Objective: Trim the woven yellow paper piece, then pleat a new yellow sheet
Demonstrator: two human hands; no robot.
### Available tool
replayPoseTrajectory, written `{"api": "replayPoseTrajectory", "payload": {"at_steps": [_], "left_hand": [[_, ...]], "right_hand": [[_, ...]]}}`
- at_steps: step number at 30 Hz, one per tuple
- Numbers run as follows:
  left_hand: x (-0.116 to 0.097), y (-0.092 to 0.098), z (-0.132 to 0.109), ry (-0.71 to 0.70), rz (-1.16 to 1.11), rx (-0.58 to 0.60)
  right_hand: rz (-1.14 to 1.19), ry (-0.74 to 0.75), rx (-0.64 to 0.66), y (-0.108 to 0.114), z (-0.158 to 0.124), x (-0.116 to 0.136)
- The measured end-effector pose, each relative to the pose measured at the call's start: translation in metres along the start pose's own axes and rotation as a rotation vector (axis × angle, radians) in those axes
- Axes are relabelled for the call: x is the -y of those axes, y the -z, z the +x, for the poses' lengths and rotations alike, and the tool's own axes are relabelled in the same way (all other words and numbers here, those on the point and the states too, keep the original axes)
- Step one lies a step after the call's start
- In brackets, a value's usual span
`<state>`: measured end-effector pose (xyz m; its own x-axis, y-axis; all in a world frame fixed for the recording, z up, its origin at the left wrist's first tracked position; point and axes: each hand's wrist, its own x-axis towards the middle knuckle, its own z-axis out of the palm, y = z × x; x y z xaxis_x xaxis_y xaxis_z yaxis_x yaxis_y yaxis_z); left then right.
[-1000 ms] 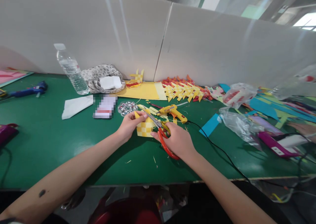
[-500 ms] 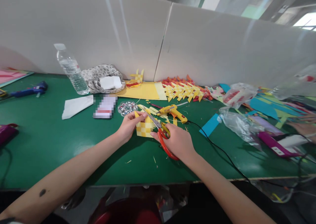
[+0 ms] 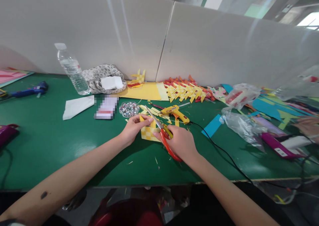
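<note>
My left hand (image 3: 133,129) pinches a yellow and white woven paper square (image 3: 148,132) just above the green table (image 3: 50,143). My right hand (image 3: 181,142) grips red-handled scissors (image 3: 164,136); their blades are closed and point up-left along the top right edge of the woven piece. Loose yellow paper strips (image 3: 152,110) lie just behind the two hands.
A yellow glue gun (image 3: 174,113) with a black cord lies behind my right hand. A dish of googly eyes (image 3: 129,109), a water bottle (image 3: 72,70), a yellow sheet (image 3: 144,91), a pile of woven pieces (image 3: 185,90) and plastic bags (image 3: 240,123) lie further back. Another person's hand (image 3: 309,125) shows at the right edge.
Both hands and the woven piece have shifted slightly to the right and toward me. The scissor blades have closed along the piece's edge.
</note>
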<state>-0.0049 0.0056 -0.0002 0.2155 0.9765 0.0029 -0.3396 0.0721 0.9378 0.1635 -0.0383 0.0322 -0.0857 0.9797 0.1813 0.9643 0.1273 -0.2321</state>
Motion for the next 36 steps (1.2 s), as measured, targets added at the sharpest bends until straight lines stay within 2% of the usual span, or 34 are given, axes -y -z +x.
{"api": "replayPoseTrajectory", "payload": {"at_steps": [8, 11, 13, 17, 20, 22, 25, 27, 29, 33, 34, 36], "left_hand": [[0.000, 0.008, 0.011, 0.046, -0.161, -0.175], [-0.001, 0.012, 0.015, 0.056, -0.247, -0.252], [-0.002, 0.012, 0.015, 0.036, -0.270, -0.252], [-0.005, 0.005, 0.007, -0.087, -0.228, -0.075], [-0.007, -0.005, -0.006, -0.163, -0.054, 0.092], [-0.009, -0.011, -0.014, -0.229, 0.092, 0.227], [-0.013, -0.015, -0.022, -0.255, 0.244, 0.424], [-0.015, -0.015, -0.024, -0.271, 0.278, 0.504], [-0.016, -0.013, -0.022, -0.293, 0.260, 0.461], [-0.014, -0.007, -0.011, -0.273, 0.219, 0.111], [-0.012, -0.005, -0.008, -0.255, 0.214, 0.073], [-0.009, -0.003, -0.004, -0.203, 0.226, 0.098]], "right_hand": [[0.203, -0.102, -0.103, 0.009, 0.004, -0.004], [0.353, -0.157, -0.067, 0.008, 0.006, -0.008], [0.506, -0.199, -0.001, 0.006, 0.008, -0.010], [0.868, -0.257, 0.141, 0.003, 0.011, -0.008], [1.078, -0.328, 0.209, 0.003, 0.011, -0.001], [1.162, -0.329, 0.207, 0.003, 0.011, 0.002], [1.184, -0.284, 0.138, 0.002, 0.011, 0.001], [1.180, -0.274, 0.109, 0.000, 0.011, -0.002], [1.181, -0.288, 0.118, 0.000, 0.012, -0.005], [1.159, -0.324, 0.167, 0.006, 0.011, -0.007], [1.160, -0.313, 0.184, 0.007, 0.011, -0.006], [1.166, -0.280, 0.225, 0.009, 0.009, -0.004]]}}
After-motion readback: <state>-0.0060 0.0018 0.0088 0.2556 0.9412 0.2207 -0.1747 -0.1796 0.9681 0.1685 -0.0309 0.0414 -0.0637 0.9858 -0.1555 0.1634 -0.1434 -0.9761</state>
